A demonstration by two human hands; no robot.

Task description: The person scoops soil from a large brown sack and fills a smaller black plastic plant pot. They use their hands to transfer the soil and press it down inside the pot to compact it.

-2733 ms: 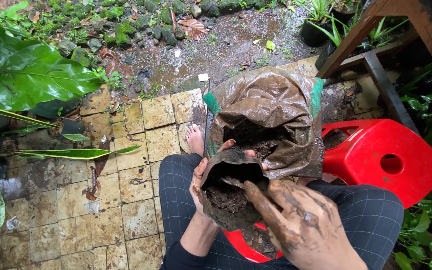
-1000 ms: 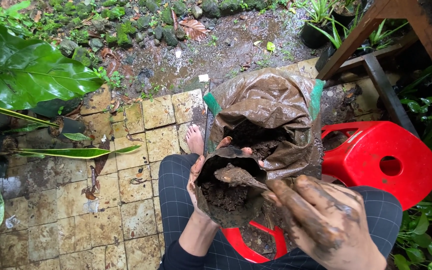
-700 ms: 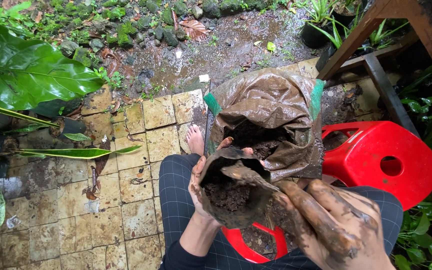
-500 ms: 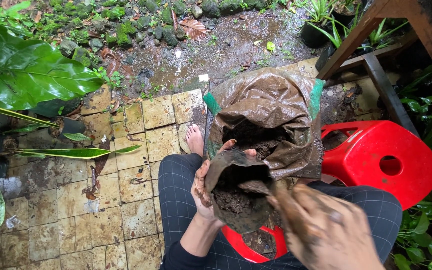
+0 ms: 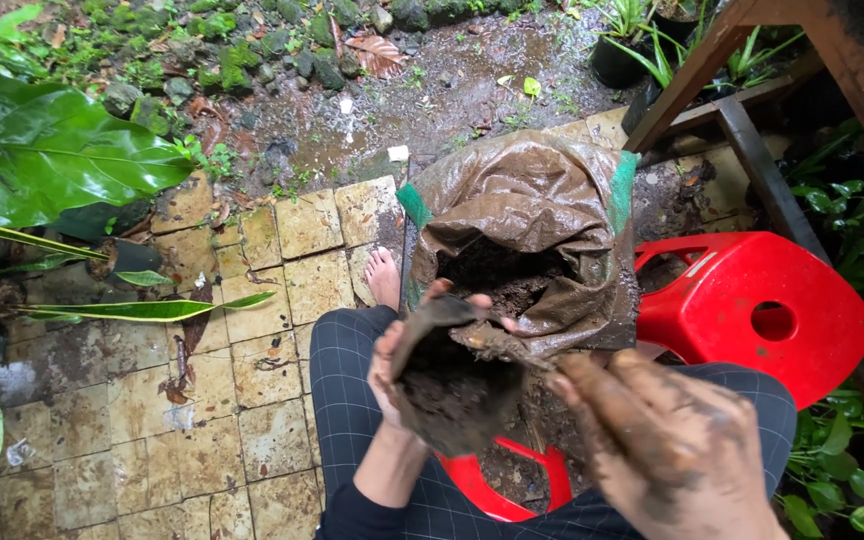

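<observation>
My left hand (image 5: 392,372) grips a small dark grow bag (image 5: 449,392) by its rim, held open over my lap and partly filled with soil. My right hand (image 5: 667,452), caked in wet mud, is at the bag's right edge with its fingers curled toward the opening; whether it holds any soil cannot be told. Just beyond stands a large muddy sack of soil (image 5: 542,225) with its mouth open and green trim at the sides. My bare foot (image 5: 384,278) rests on the tiles beside the sack.
A red plastic stool (image 5: 752,310) lies to the right and another red stool (image 5: 492,488) is under my legs. Wet yellow tiles (image 5: 202,400) cover the left; big green leaves (image 5: 42,150) lie far left. A wooden frame (image 5: 752,60) and potted plants stand at right.
My right hand has drawn back from inside the grow bag to its right rim. The left hand has tilted the bag slightly, and the soil level in it looks higher.
</observation>
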